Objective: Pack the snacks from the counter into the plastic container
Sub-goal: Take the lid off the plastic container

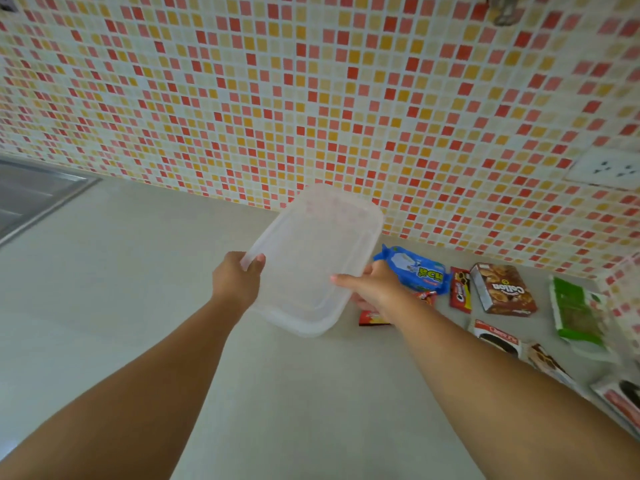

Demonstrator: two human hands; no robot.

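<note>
Head view: the plastic container (pixel 311 261) is held by both hands. The left hand (pixel 237 280) is curled round the near left rim, with the thumb on top and the other fingers hidden under the edge. The right hand (pixel 372 287) is pressed to the right side, with the thumb laid flat along the wall and the other fingers tucked out of sight behind it. Two hands are likely used so the wide, bendy box is kept steady.

The container is see-through and nothing can be seen in it. It is tipped toward the tiled wall (pixel 311 98), and it cannot be told if its low end is touching the counter (pixel 138 289). It is likely being set down close to the snacks, so they can be put in with a short reach.

The snacks are spread out on the counter to the right. A blue packet (pixel 415 270) is seen just beside the right hand. A small red packet (pixel 460 289), a brown box (pixel 502 289) and a green packet (pixel 576 313) are lined up farther right. More packets are partly cut off at the edge. None has been packed yet.
</note>
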